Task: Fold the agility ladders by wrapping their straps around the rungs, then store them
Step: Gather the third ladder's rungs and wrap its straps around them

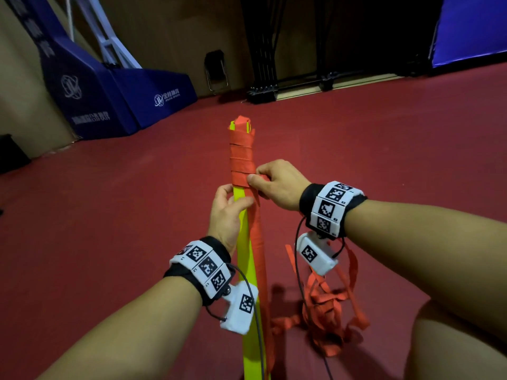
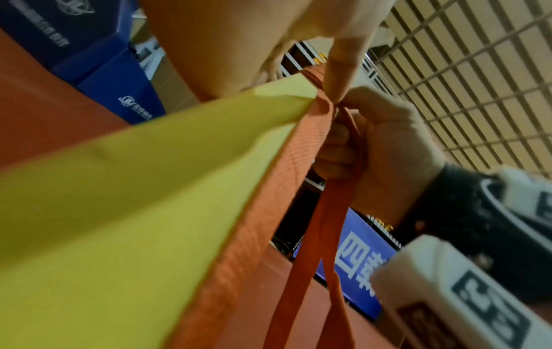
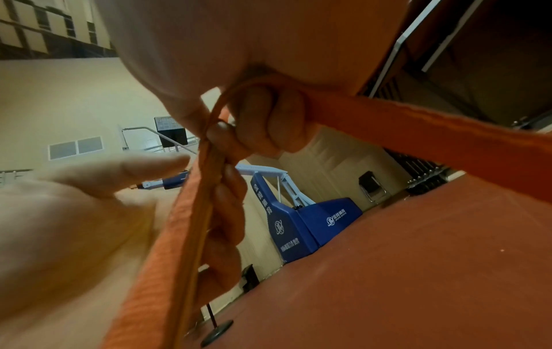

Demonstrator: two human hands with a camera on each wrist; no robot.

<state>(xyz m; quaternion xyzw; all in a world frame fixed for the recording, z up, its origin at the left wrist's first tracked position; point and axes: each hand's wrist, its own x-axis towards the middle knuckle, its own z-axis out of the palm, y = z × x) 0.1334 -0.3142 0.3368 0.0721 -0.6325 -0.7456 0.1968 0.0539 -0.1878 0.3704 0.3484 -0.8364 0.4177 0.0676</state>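
Far upper left of the head view: blue padded base (image 1: 90, 86) against the wall, well apart from the work and no hazard. Left of centre: left hand (image 1: 226, 212) closed round the stacked yellow rungs (image 1: 247, 259), thumb laid across the flat face just below the lowest orange turn. Likely trouble here: a loosened grip, letting the bundle twist or the rungs fan apart, since nothing but this hand and the finished turns holds them together. Centre: orange strap (image 1: 241, 157) already wound in several bands down from the top of the bundle, a free length hanging alongside the rungs toward the bottom of the frame. Judged about midway through the wrapping, with much yellow bare below. Just right of centre: right hand (image 1: 274, 185) curled tight on the strap at the edge of the last turn; wrist views confirm fingers (image 3: 269, 118) pinching the webbing. Risk at this point: slack on the next pass, so the turns slide down or overlap crookedly. Lower right: loose heap of strap (image 1: 329, 314) on the red floor (image 1: 109, 215), tangled in loops. Probable snag source, with a knot pulling up short or dragging the bundle off line.
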